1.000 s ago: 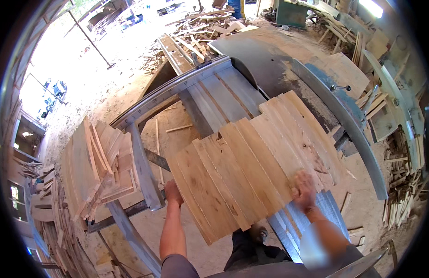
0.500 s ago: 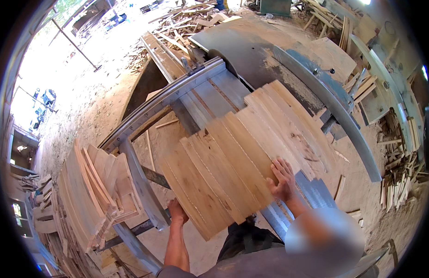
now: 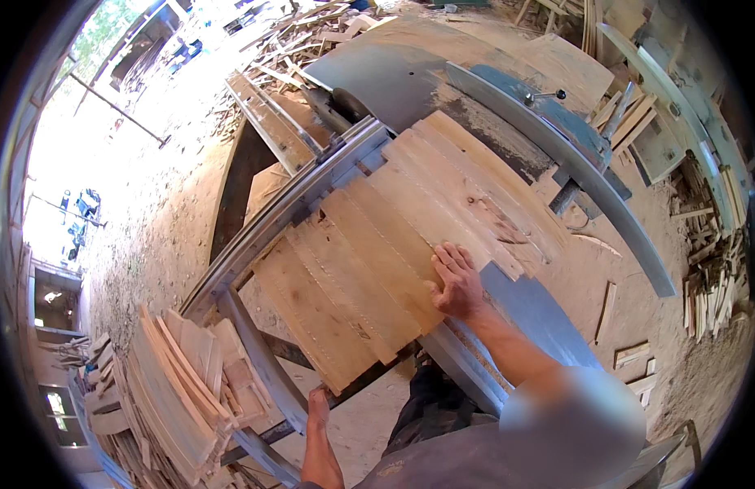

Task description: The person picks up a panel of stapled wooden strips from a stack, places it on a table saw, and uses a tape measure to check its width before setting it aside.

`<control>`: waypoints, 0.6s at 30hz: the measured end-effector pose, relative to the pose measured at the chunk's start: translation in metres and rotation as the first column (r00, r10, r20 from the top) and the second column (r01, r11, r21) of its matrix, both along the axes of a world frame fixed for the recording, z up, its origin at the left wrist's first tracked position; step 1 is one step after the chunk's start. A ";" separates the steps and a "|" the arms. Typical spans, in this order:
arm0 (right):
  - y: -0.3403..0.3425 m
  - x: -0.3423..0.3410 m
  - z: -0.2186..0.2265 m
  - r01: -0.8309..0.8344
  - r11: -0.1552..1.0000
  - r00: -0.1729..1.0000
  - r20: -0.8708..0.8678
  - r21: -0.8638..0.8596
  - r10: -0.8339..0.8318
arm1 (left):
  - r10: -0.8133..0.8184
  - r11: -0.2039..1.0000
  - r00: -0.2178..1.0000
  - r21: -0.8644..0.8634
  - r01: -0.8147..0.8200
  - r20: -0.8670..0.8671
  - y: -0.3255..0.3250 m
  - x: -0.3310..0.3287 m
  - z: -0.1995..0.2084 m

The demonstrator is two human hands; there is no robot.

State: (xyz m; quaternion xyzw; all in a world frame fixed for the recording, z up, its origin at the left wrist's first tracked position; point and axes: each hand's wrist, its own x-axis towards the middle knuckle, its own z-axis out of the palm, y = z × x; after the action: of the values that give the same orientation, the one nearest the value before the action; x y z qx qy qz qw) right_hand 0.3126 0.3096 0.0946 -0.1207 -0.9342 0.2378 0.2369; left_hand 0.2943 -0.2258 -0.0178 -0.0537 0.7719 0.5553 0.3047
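Note:
A wide wooden panel (image 3: 369, 244) made of several boards edge to edge, with stepped ends, lies on the sliding table (image 3: 528, 314) of a saw. Its far left side sits along the long metal fence (image 3: 292, 191). My right hand (image 3: 457, 284) rests on top of the panel near its near edge, fingers stretched out and flat. Beside the panel's near left corner is my left hand (image 3: 318, 405). Its fingers are mostly hidden, so whether it grips the corner does not show.
A stack of boards (image 3: 178, 383) stands at the left by a metal frame arm (image 3: 267, 359). A long curved-looking rip fence (image 3: 573, 171) crosses the saw table (image 3: 377, 69) on the right. Scrap wood piles lie at the back (image 3: 304, 49) and right (image 3: 708, 301).
The panel has slid away and to the left, up against the fence. My right hand has travelled with it, still flat on top. My left hand has dropped lower, toward the near corner.

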 end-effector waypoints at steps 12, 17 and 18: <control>0.008 0.007 0.000 -0.026 0.998 1.000 -0.016 -0.061 0.025 | 0.461 0.795 0.871 0.357 -0.490 0.169 0.075 -0.001 0.064; 0.023 0.017 0.003 -0.059 0.996 0.998 0.021 -0.073 0.061 | 0.325 0.880 0.943 0.342 -0.330 0.074 0.132 -0.027 0.099; 0.029 0.026 0.003 -0.051 0.997 0.998 0.033 -0.065 0.053 | 0.322 0.886 0.941 0.317 -0.337 0.100 0.132 -0.028 0.099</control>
State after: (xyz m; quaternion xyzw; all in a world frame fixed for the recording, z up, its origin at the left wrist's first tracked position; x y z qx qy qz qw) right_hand 0.3386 0.3385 0.0977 -0.1079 -0.9328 0.2718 0.2105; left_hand 0.2664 -0.0941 0.0811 -0.1446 0.6407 0.7188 0.2279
